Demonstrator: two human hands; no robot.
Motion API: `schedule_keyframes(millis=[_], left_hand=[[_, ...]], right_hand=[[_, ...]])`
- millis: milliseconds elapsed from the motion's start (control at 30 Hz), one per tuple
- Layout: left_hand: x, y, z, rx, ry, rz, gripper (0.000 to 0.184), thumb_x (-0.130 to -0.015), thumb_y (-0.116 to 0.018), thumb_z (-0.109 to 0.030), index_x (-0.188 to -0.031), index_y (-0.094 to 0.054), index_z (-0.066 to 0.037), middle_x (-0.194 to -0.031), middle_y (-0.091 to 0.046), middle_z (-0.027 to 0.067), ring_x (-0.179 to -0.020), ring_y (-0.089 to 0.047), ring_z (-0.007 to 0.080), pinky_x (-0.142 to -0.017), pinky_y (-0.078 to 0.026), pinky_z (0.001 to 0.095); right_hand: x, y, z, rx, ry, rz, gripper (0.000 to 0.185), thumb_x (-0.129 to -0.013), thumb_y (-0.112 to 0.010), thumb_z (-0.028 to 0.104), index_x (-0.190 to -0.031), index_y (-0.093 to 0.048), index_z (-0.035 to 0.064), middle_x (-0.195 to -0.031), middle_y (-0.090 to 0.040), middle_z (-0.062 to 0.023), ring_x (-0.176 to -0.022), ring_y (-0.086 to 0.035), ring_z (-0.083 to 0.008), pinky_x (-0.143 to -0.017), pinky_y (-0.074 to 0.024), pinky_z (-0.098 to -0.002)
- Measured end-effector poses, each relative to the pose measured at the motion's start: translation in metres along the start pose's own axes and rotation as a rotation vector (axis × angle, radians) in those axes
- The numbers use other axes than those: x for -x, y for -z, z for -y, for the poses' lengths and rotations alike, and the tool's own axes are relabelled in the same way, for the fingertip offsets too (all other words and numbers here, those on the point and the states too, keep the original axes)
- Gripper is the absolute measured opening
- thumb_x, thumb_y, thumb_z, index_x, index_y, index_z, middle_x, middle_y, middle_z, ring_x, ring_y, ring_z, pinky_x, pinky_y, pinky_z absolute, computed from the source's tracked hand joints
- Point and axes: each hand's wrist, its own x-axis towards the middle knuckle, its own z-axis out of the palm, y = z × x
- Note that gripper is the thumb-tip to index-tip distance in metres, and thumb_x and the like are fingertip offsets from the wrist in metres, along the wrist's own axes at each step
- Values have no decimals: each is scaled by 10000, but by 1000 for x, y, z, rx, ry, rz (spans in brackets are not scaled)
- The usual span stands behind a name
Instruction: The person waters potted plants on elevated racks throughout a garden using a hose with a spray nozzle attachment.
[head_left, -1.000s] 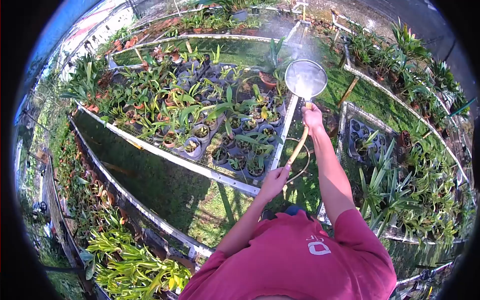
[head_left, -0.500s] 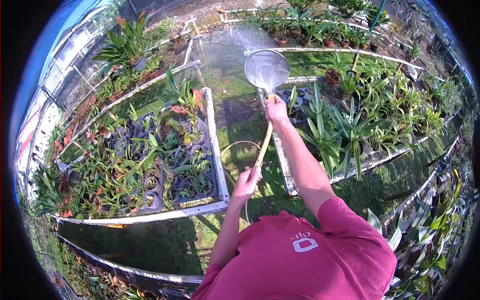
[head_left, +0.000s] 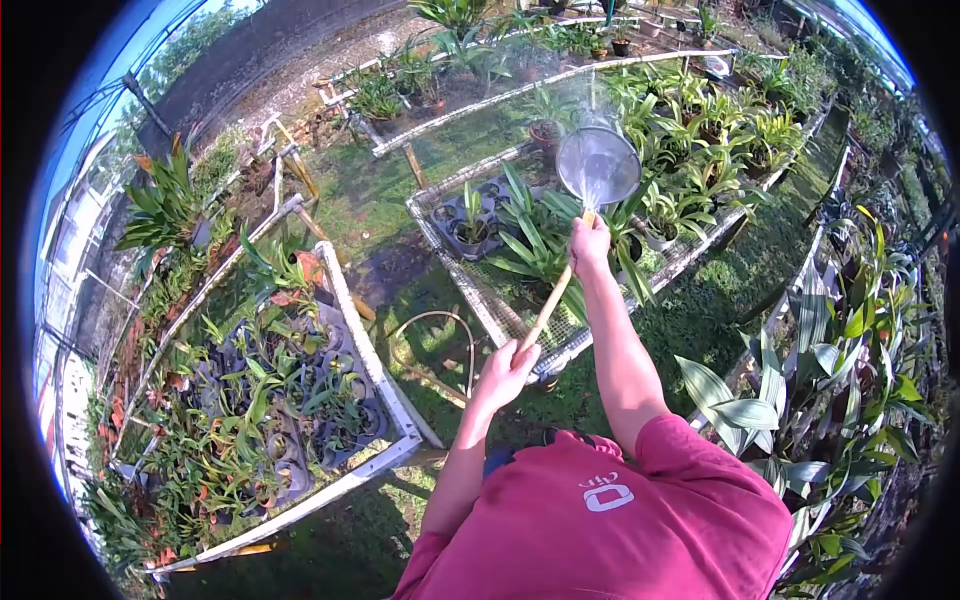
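Observation:
My right hand (head_left: pixel 590 243) is wrapped round a yellowish hose (head_left: pixel 548 312) just behind its tip. Water bursts from that tip against a round, dark-rimmed mesh disc (head_left: pixel 610 160) and goes on as a fine spray over the potted plants (head_left: pixel 700 120) beyond. How the disc is fixed to the hose is hidden by my fingers. Lower down, my left hand (head_left: pixel 505 375) is closed round the same hose. Under the hose lies a mesh-topped bench (head_left: pixel 500 330) with long-leaved plants (head_left: pixel 530 230) on it.
At left stands a white-edged bench (head_left: pixel 365 325) crowded with plants in dark trays (head_left: pixel 290 450). A loop of hose (head_left: pixel 435 315) hangs over the grass between the benches. Broad-leaved plants (head_left: pixel 830 340) line the right side. Another railed bench (head_left: pixel 560 75) runs across the back.
My view and both hands have swung to the right. The disc and spray now point over the right bench instead of the path between benches. Both hands keep hold of the hose.

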Motion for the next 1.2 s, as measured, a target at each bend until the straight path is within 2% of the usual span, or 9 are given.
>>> schedule_keyframes(millis=[167, 267, 300, 400, 433, 567, 667, 700, 1200], left_hand=[[18, -22, -1, 34, -73, 270, 285, -984, -593, -269, -957, -655, 8, -796, -680, 33, -621, -580, 81, -553, -471, 257], [31, -39, 29, 135, -93, 225, 314, -991, -588, -261, -1164, -661, -9, -745, -651, 45, -620, -573, 106, -563, -458, 272], [34, -41, 41, 25, -221, 184, 303, -1002, -570, -279, -1088, -668, -5, -720, -642, 45, -620, -585, 117, -577, -467, 285], [62, -29, 35, -135, -138, 205, 310, -1009, -556, -297, -1026, -647, -1, -691, -626, 52, -621, -582, 127, -584, -467, 305], [70, -31, 43, 100, 35, 269, 323, -1012, -547, -315, -979, -618, -2, -689, -613, 61, -636, -583, 133, -595, -459, 318], [106, -23, 57, 14, -112, 53, 372, -1026, -517, -361, -836, -562, -44, -652, -413, -31, -598, -385, 73, -547, -333, 269], [121, -15, 90, 55, -116, 96, 347, -1018, -538, -335, -876, -583, -22, -642, -484, 14, -580, -423, 106, -538, -360, 287], [131, -12, 77, 98, -134, 96, 359, -1026, -525, -328, -811, -571, -44, -630, -415, -46, -575, -371, 60, -527, -315, 266], [170, -39, 84, 90, -103, -18, 454, -1015, -539, -373, -691, -481, -59, -596, -377, -50, -557, -342, 60, -507, -279, 283]], right_hand=[[6, 76, -11, -50, -84, -25, 140, -907, -595, 64, -1045, -573, 50, -648, -513, -7, -422, -444, -106, -373, -356, -281], [28, 93, -9, -14, -94, -36, 114, -914, -580, 60, -1026, -566, 47, -629, -497, 0, -414, -429, -100, -366, -344, -270], [34, 98, -8, -26, -100, -19, 117, -913, -580, 61, -1029, -566, 45, -630, -500, 0, -411, -429, -100, -366, -344, -270], [65, 98, -2, 27, -78, 7, 193, -911, -579, 72, -1101, -571, 39, -616, -504, 0, -394, -416, -97, -364, -338, -269], [75, 94, -2, 56, -77, 11, 217, -909, -578, 71, -1124, -570, 40, -616, -503, 1, -399, -420, -95, -367, -338, -268], [113, 78, -8, 88, -87, 34, 232, -871, -607, 56, -1102, -592, 58, -685, -544, -11, -479, -485, -106, -410, -383, -298], [139, 69, -14, 139, -61, 27, 265, -898, -576, 61, -1162, -564, 37, -644, -512, 6, -432, -442, -84, -388, -359, -260], [143, 70, -18, 131, -64, 46, 262, -900, -580, 66, -1160, -564, 37, -647, -514, 4, -433, -443, -84, -386, -359, -258], [175, 100, -16, 89, -105, 83, 210, -886, -591, 68, -1096, -592, 53, -688, -550, -1, -487, -482, -99, -427, -389, -280]])
